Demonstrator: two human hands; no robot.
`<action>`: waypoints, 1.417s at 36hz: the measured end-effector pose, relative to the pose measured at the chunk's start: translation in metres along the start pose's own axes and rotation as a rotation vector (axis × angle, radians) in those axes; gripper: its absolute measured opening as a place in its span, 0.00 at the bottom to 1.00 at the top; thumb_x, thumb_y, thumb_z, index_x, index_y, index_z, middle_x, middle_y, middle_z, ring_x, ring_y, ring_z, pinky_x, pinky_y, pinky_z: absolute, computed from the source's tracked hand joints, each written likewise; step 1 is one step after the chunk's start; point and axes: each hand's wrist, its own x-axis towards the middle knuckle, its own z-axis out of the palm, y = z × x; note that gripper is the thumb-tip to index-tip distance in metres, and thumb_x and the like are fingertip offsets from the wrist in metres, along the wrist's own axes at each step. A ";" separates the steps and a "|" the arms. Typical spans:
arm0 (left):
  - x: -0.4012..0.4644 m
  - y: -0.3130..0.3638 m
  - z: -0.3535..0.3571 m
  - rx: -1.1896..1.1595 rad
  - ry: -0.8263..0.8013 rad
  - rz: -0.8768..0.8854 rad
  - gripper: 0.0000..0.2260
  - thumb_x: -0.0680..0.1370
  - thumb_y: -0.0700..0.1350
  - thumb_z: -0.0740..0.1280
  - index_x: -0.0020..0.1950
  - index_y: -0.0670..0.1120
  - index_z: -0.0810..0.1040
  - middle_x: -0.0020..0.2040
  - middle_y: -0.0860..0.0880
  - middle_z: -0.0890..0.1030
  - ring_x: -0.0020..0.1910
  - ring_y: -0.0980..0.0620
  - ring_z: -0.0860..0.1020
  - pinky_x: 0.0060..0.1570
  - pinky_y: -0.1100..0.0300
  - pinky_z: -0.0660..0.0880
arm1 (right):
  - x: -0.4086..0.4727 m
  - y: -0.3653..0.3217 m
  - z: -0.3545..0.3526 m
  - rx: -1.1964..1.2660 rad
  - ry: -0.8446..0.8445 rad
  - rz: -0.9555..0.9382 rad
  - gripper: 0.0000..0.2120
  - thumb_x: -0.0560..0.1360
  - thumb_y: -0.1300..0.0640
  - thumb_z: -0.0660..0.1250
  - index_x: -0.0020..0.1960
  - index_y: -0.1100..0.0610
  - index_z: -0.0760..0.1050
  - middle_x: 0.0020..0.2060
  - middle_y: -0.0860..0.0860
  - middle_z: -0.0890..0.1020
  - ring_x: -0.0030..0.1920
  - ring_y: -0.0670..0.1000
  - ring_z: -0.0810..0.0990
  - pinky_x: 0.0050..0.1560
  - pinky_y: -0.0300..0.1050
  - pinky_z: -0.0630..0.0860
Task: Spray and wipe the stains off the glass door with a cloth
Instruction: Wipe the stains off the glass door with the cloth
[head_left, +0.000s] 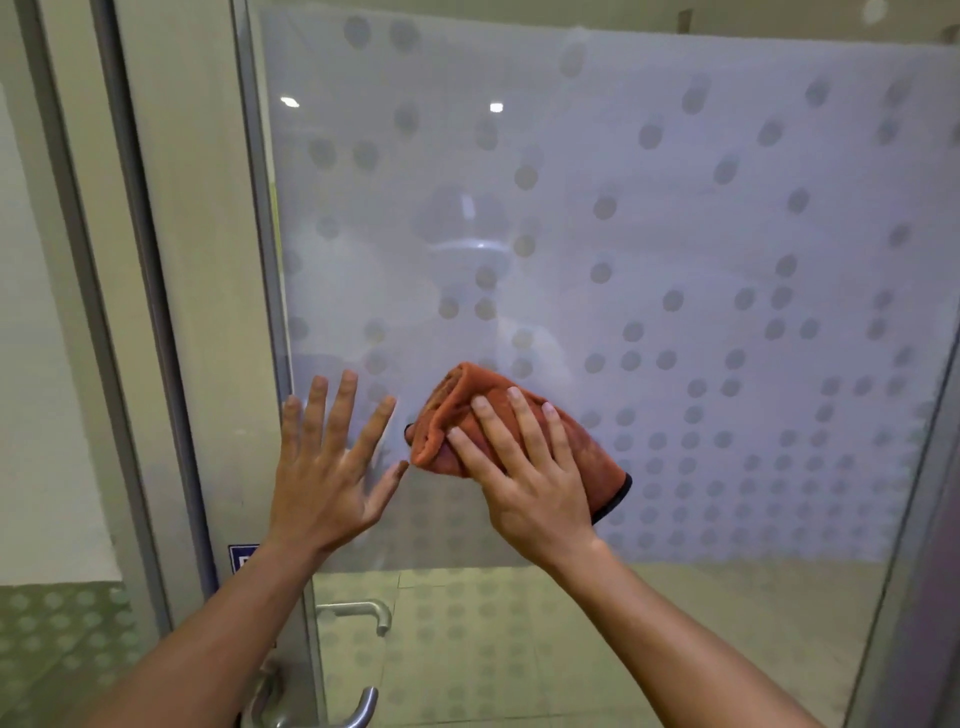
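The glass door (649, 234) fills the view, its pane frosted and patterned with grey dots. My right hand (524, 473) presses a folded orange cloth (457, 410) flat against the glass at mid height, fingers spread over the cloth. My left hand (327, 462) rests flat on the glass just left of the cloth, fingers apart and holding nothing. No spray bottle is in view.
The door's metal frame (260, 260) runs down the left of the pane, with a grey door post (130, 260) beyond it. A metal lever handle (358, 709) sits at the bottom left, and another handle (363, 613) shows through the clear lower glass. A small blue sign (241, 556) is on the frame.
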 end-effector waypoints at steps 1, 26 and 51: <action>0.000 0.000 0.000 0.008 -0.001 -0.006 0.34 0.82 0.64 0.55 0.84 0.52 0.52 0.83 0.38 0.52 0.82 0.33 0.49 0.78 0.32 0.49 | 0.000 0.003 -0.001 -0.004 0.010 0.015 0.34 0.75 0.65 0.65 0.79 0.48 0.66 0.80 0.54 0.61 0.80 0.65 0.58 0.77 0.68 0.57; -0.001 0.000 0.000 0.043 -0.015 0.004 0.34 0.82 0.65 0.54 0.84 0.50 0.52 0.83 0.38 0.51 0.82 0.33 0.49 0.78 0.32 0.50 | -0.021 0.184 -0.074 -0.118 -0.021 0.601 0.38 0.73 0.59 0.56 0.82 0.51 0.53 0.82 0.62 0.54 0.79 0.67 0.57 0.74 0.68 0.60; 0.000 0.002 -0.006 0.031 -0.055 -0.011 0.33 0.82 0.64 0.54 0.83 0.49 0.56 0.83 0.37 0.52 0.82 0.32 0.50 0.78 0.32 0.47 | -0.036 0.180 -0.089 0.054 0.069 1.256 0.32 0.83 0.56 0.58 0.83 0.52 0.50 0.83 0.53 0.50 0.78 0.67 0.56 0.78 0.60 0.51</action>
